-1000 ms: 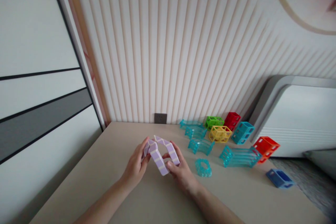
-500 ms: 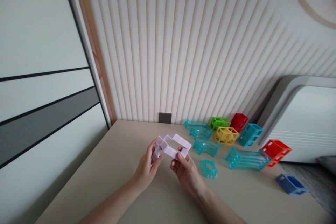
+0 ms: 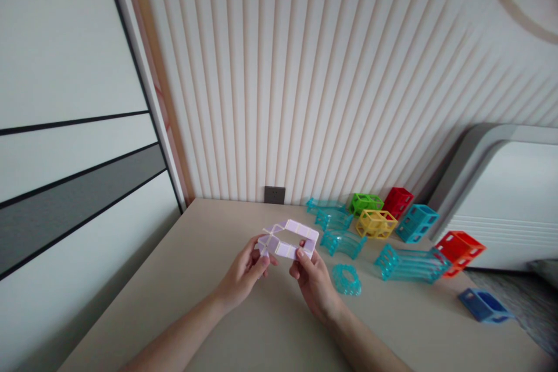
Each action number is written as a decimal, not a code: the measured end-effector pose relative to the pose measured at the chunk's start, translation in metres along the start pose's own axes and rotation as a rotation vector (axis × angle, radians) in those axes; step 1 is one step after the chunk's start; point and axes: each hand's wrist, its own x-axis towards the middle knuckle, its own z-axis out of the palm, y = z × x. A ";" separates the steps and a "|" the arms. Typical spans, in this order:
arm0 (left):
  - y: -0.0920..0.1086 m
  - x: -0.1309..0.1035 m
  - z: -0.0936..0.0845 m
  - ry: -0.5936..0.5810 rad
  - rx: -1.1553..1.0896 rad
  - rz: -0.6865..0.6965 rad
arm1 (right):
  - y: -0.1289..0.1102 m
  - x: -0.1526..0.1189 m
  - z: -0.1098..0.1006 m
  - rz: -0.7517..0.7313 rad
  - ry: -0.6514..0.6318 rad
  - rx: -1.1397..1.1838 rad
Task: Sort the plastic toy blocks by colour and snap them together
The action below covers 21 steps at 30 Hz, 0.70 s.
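Between my hands, above the table, is a lilac and white snake puzzle (image 3: pixel 286 250) of linked wedge segments, bent into a loop with an opening in its middle. My left hand (image 3: pixel 242 274) pinches its left end, thumb in front and fingers partly hidden behind. At the right end, my right hand (image 3: pixel 317 286) grips the lower corner with its thumb on the front face and a fingertip showing inside the loop. A clear teal ring-shaped piece (image 3: pixel 346 280) lies on the table just right of my right hand.
Curved teal track pieces (image 3: pixel 344 243) and a straight teal track (image 3: pixel 412 264) lie to the right. Beyond are green (image 3: pixel 366 203), yellow (image 3: pixel 376 224), red (image 3: pixel 398 203), teal (image 3: pixel 417 223), orange-red (image 3: pixel 460 251) and blue (image 3: pixel 485 306) frame blocks. A ribbed wall with a dark socket (image 3: pixel 274 195) backs the table (image 3: pixel 209 226).
The left part of the snake puzzle has turned and flattened, and the loop looks longer and narrower. My left hand has shifted its hold slightly, with its thumb lower.
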 end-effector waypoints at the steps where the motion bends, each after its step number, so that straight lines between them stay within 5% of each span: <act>1: -0.002 0.000 -0.001 0.017 0.040 0.010 | 0.000 0.000 0.000 -0.004 0.008 -0.011; 9: -0.013 0.005 -0.005 0.201 0.551 0.114 | 0.002 -0.004 0.002 -0.015 0.018 -0.101; 21: -0.003 0.006 -0.010 -0.008 0.248 -0.109 | -0.004 0.000 -0.002 0.007 0.035 -0.024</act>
